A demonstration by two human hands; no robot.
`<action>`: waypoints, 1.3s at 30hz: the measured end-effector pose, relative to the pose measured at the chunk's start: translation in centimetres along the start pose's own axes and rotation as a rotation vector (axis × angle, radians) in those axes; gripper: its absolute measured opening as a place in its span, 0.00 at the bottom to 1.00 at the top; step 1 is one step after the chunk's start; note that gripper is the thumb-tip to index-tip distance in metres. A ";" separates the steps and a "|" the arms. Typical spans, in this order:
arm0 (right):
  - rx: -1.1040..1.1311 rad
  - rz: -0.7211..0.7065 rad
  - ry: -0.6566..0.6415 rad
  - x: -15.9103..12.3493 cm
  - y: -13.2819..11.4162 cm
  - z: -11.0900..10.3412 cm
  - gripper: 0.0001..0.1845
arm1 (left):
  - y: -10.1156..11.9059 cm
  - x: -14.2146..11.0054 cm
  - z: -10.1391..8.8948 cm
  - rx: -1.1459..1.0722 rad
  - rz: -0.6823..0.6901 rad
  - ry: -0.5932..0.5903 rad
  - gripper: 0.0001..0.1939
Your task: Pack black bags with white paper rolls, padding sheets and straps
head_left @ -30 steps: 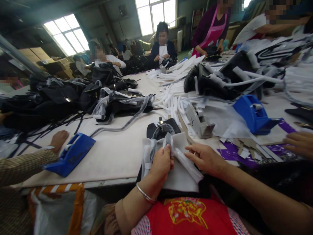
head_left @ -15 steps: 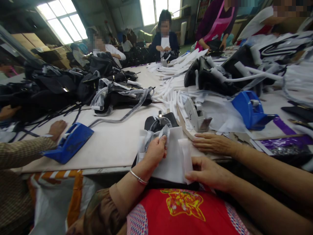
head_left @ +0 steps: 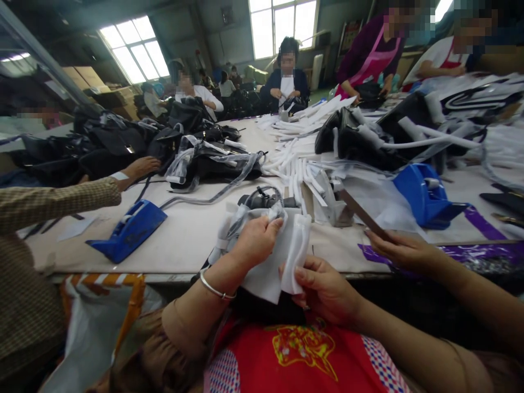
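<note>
A black handbag (head_left: 268, 200) stands at the table's front edge, against the red apron (head_left: 254, 355). White foam wrap (head_left: 262, 278) covers much of its near side, and clear plastic is wound around its handle. My left hand (head_left: 260, 240) is closed on that plastic-wrapped handle, above the foam. To its right, my right hand (head_left: 327, 289) pinches a folded edge of the white foam (head_left: 298, 248) between thumb and fingers. The bag's lower part is mostly hidden behind the foam and my hands.
Blue tape dispensers (head_left: 126, 232) stand left and right, with a grey one (head_left: 338, 204) behind the bag. White foam tubes (head_left: 292, 169) and black bags (head_left: 356, 131) cover the table beyond. A co-worker's hand (head_left: 401, 254) at right holds a brown strip; another co-worker's hand (head_left: 143, 166) reaches in from the left.
My right hand has drawn the foam's edge in toward the bag, and the foam is now bunched. The right co-worker's hand has lifted a brown strip; the left co-worker's has reached toward the bags.
</note>
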State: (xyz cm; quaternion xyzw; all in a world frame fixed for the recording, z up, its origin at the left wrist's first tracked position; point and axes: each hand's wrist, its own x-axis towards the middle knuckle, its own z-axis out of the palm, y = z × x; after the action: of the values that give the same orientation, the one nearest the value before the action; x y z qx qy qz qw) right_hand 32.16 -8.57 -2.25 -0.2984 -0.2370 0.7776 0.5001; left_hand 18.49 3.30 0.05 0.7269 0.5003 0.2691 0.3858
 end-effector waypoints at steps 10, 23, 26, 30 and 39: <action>-0.390 0.166 0.173 1.0 1.7 -3.3 0.26 | -3.3 -2.2 3.8 -0.047 -0.067 -0.148 0.13; -0.669 0.063 0.224 1.0 2.1 -3.9 0.22 | -2.9 -6.3 1.8 -0.203 -0.158 -0.372 0.14; -0.629 0.063 0.273 1.0 2.4 -4.2 0.20 | -3.1 -6.2 1.6 -0.237 -0.126 -0.426 0.14; -0.595 0.047 0.347 1.1 2.8 -4.8 0.19 | -3.1 -6.4 1.6 -0.210 -0.087 -0.461 0.15; -0.614 0.049 0.358 1.7 2.9 -4.7 0.19 | -3.5 -6.9 2.9 -0.197 -0.100 -0.269 0.17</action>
State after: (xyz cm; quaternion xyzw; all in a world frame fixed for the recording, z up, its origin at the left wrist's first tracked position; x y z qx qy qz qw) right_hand 33.10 -7.79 -7.90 -0.5720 -0.3611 0.6173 0.4017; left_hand 16.46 -3.30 -4.44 0.6894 0.4506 0.1976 0.5316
